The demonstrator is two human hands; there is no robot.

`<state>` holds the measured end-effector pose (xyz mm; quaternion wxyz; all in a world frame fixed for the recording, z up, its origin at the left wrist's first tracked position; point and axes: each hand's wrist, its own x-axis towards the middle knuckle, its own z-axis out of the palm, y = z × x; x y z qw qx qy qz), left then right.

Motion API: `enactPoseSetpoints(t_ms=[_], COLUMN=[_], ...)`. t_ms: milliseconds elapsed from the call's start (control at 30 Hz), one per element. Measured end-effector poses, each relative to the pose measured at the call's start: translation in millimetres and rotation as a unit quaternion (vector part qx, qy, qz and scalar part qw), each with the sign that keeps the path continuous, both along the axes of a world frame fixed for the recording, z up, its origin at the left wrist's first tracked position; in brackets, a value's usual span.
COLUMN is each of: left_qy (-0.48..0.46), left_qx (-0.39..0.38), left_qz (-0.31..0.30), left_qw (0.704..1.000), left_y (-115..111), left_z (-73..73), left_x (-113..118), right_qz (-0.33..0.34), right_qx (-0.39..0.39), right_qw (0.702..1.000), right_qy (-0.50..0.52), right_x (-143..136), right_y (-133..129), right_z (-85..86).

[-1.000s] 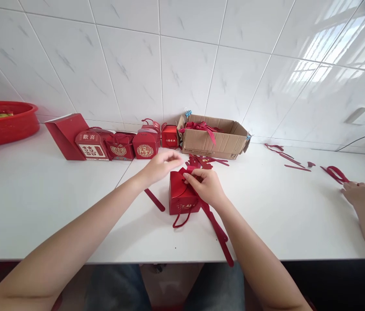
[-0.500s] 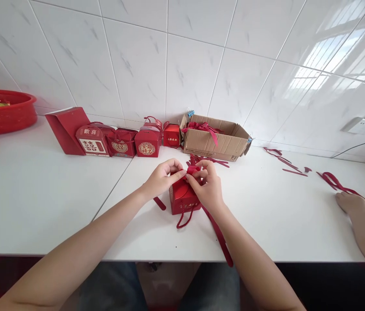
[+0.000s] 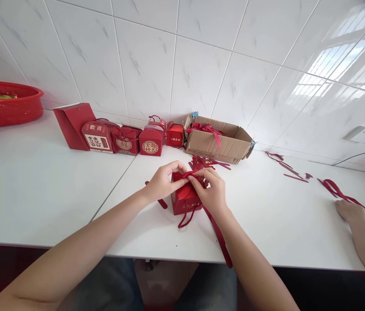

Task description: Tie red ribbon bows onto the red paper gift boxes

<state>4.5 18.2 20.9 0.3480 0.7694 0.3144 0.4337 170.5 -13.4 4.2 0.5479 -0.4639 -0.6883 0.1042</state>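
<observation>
A small red gift box (image 3: 185,202) with a cord handle (image 3: 186,220) stands in front of me on the white table. Over its top, my left hand (image 3: 166,181) and my right hand (image 3: 211,186) meet, fingertips pinched on a red ribbon (image 3: 189,173). The ribbon forms a small loop or knot there; its exact shape is partly covered by my fingers. One long tail of ribbon (image 3: 218,237) runs from the box under my right wrist to the table's front edge. A shorter end (image 3: 162,203) shows left of the box.
Several red gift boxes (image 3: 150,141) line the wall, beside a cardboard box (image 3: 215,144) holding ribbons. Ribbon pieces (image 3: 291,170) lie on the right, near another person's hand (image 3: 353,211) and a looped ribbon (image 3: 331,186). A red basin (image 3: 11,113) stands far left.
The upright ribbon loop between my fingers is now flatter and drawn in close to the box top. More ribbon shows left of my left hand. The view has shifted slightly.
</observation>
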Motion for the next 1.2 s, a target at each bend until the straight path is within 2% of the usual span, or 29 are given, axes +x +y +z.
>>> enactPoseSetpoints(t_ms=[233,400,467,533,633,700,800,933,1033,1100,1200], left_qy=[-0.012,-0.008,0.004,0.022,0.036,0.028,0.021,0.077,0.124,0.123,0.110], left_qx=[0.014,0.005,0.020,0.045,0.070,0.068,0.062,0.072,0.051,0.054,0.056], left_qz=[0.029,0.040,0.037,0.033,0.013,-0.017,-0.032,0.056,0.028,0.009,0.016], left_qw=[0.999,0.999,0.999,0.998,0.997,0.997,0.997,0.993,0.991,0.991,0.992], left_y=[-0.4,-0.1,1.4,4.6,12.1,17.3,20.3,12.0,3.9,1.5,2.6], left_z=[-3.3,1.3,3.7,5.3,5.1,4.3,5.2,11.2,13.2,12.2,9.7], left_x=[1.8,1.3,0.4,-1.2,-2.9,-2.9,-2.8,-8.9,-15.6,-17.9,-18.5], right_qz=[-0.025,-0.035,-0.029,-0.003,0.072,0.105,0.125,0.138,0.114,0.099,0.076], right_qx=[0.042,0.051,0.020,-0.050,-0.181,-0.228,-0.242,-0.245,-0.235,-0.230,-0.225], right_qw=[0.998,0.996,0.998,0.999,0.979,0.965,0.955,0.945,0.953,0.959,0.966], right_qy=[-0.028,-0.067,-0.050,-0.008,0.055,0.078,0.121,0.169,0.152,0.133,0.099], right_x=[2.8,4.1,3.6,3.1,2.9,2.8,1.9,-0.1,-1.4,-2.4,-3.8], right_y=[2.0,0.4,-0.6,-1.4,-1.9,-1.6,-0.5,0.5,-0.1,-1.7,-6.2], right_z=[-4.4,-3.0,-0.3,3.6,10.1,12.8,12.6,7.5,4.4,3.8,5.1])
